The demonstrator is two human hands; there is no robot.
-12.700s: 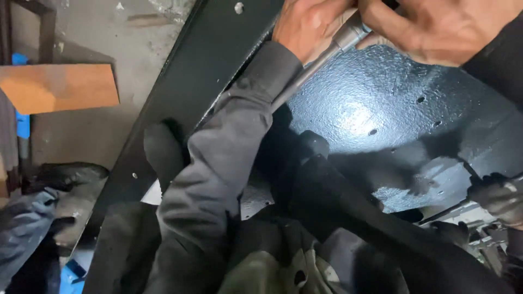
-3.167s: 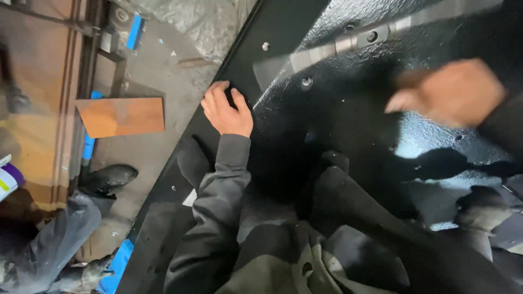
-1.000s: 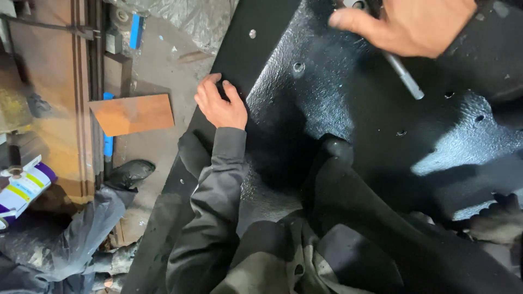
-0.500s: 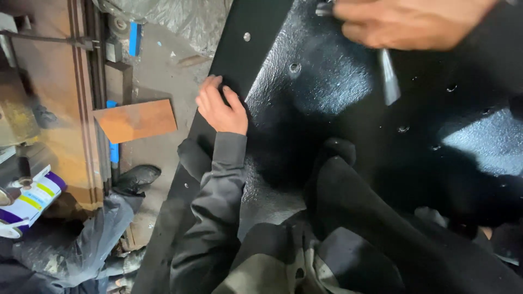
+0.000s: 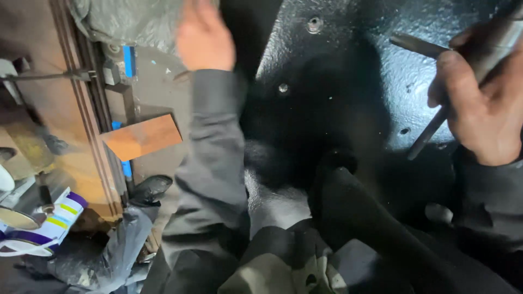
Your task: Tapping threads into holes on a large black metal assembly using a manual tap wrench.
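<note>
My right hand [image 5: 479, 103] is closed around a grey metal rod tool [image 5: 430, 130] that slants down over a glossy black painted metal panel [image 5: 348, 60]. A second dark rod [image 5: 417, 43] lies just above the fingers. My left hand [image 5: 204, 38], blurred, is raised at the panel's left edge with its fingers together; nothing shows in it. The panel has several small bolt holes [image 5: 314, 24]. Both arms wear dark grey sleeves [image 5: 215, 158].
An orange wooden block [image 5: 143, 136] sits on the concrete floor at left, beside a rusty metal frame [image 5: 87, 125] with blue parts. A dark shoe [image 5: 150, 188] and a striped cloth [image 5: 52, 226] lie lower left. Dark trouser legs fill the bottom.
My left hand has lifted off the panel's edge and moved up. My right hand with the rod has dropped from the top toward the right side. The camera has moved closer.
</note>
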